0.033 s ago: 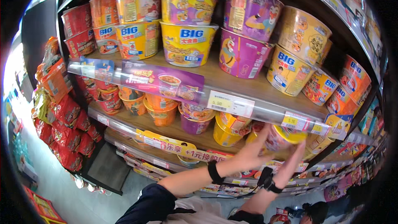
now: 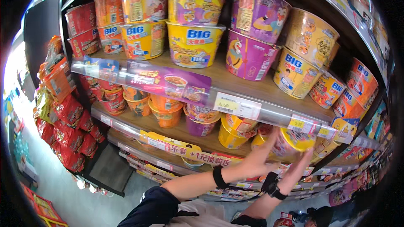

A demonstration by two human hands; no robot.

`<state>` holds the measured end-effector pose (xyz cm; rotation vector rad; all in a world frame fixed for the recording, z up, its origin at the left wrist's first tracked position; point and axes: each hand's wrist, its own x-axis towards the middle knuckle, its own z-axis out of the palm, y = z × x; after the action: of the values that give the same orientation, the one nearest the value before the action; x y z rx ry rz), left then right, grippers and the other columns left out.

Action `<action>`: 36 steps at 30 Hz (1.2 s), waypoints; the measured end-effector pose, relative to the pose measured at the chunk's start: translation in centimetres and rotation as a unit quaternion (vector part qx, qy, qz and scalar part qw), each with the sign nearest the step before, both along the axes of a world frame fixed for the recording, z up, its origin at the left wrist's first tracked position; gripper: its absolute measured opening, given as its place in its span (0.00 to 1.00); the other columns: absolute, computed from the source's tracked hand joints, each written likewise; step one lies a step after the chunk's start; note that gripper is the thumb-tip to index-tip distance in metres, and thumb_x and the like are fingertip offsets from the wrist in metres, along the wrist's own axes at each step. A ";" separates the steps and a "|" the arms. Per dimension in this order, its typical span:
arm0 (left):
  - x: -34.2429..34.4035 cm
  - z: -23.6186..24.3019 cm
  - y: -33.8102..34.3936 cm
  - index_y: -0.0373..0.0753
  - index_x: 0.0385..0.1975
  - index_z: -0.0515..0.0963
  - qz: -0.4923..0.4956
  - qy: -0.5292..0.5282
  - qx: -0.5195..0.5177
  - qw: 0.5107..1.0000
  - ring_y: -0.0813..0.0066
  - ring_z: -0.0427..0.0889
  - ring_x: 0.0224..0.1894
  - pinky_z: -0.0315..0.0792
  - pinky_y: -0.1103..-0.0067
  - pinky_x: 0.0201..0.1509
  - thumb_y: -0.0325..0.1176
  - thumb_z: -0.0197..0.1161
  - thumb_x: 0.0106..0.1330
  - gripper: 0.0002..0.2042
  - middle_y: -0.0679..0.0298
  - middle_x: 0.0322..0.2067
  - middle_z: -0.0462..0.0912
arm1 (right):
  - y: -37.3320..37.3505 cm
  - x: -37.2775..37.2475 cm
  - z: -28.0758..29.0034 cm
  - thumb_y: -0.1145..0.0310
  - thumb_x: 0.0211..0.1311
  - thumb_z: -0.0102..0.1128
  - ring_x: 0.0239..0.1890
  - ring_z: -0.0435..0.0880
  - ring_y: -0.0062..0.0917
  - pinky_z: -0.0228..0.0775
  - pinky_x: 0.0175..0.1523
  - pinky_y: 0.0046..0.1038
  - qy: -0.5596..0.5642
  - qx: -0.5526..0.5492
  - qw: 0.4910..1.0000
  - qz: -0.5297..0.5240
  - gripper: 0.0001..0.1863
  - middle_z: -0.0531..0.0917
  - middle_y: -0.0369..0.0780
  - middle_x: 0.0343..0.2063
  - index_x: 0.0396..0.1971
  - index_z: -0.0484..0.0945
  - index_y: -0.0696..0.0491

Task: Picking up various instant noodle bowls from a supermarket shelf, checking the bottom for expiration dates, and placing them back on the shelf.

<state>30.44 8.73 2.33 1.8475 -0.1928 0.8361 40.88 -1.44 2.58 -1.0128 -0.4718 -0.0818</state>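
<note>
On the right of the second shelf, a yellow instant noodle bowl (image 2: 298,140) is between my two hands, its printed lid tilted toward me. My left hand (image 2: 261,156) reaches along its left side, with the fingers partly smeared by motion. Against its lower right side is my right hand (image 2: 299,163), whose fingertips are partly hidden by the bowl. More yellow noodle bowls (image 2: 232,133) stand in stacks just left of my left hand. Each of my wrists has a black band, and a dark device sits on the right one.
A shelf rail with price tags (image 2: 237,106) runs just above my hands. Large stacked noodle tubs (image 2: 195,44) fill the shelf over it. Red noodle packets (image 2: 69,141) hang at the left. Lower shelf edges (image 2: 185,166) lie under my forearms. A person's dark-clothed legs (image 2: 336,210) show at the lower right.
The noodle bowl has shifted slightly right between my hands, and more of its lid and yellow rim shows. The whole view has moved a little.
</note>
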 end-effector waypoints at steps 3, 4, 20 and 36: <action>-2.4 0.1 -2.9 0.35 0.61 0.32 -0.021 -0.017 -0.010 1.000 0.62 0.39 0.65 0.43 0.74 0.65 0.31 0.60 0.51 0.45 0.51 0.63 0.35 | -2.1 -0.8 -0.6 0.51 0.59 0.45 0.59 0.57 0.28 0.44 0.62 0.32 0.004 0.031 1.000 0.002 0.33 0.59 0.43 0.56 0.57 0.53 0.59; -3.0 -0.4 -3.5 0.35 0.62 0.34 -0.029 -0.027 -0.015 0.999 0.63 0.41 0.65 0.45 0.73 0.64 0.30 0.59 0.53 0.43 0.53 0.63 0.36 | -2.4 -1.6 -0.5 0.51 0.59 0.45 0.59 0.58 0.29 0.46 0.61 0.33 0.019 0.056 0.998 -0.007 0.33 0.60 0.44 0.56 0.57 0.53 0.58; -16.1 -3.5 -2.5 0.35 0.60 0.49 0.011 0.052 -0.292 0.955 0.71 0.53 0.61 0.52 0.77 0.61 0.20 0.62 0.49 0.38 0.58 0.60 0.52 | -0.7 -9.7 -3.3 0.65 0.57 0.45 0.59 0.54 0.50 0.40 0.62 0.54 -0.341 0.207 0.901 0.169 0.08 0.68 0.41 0.51 0.28 0.74 0.48; -19.3 -2.8 -4.8 0.38 0.55 0.52 0.305 -0.263 -0.120 0.907 0.64 0.67 0.50 0.63 0.72 0.53 0.25 0.69 0.44 0.38 0.55 0.49 0.59 | 1.1 -13.6 -3.1 0.69 0.54 0.49 0.62 0.49 0.47 0.45 0.62 0.47 -0.059 0.128 0.888 0.437 0.22 0.53 0.55 0.58 0.50 0.68 0.55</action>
<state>11.17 3.90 -0.46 1.4162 0.1638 1.7137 27.23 -0.36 -0.55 -0.4650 -0.9667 0.5952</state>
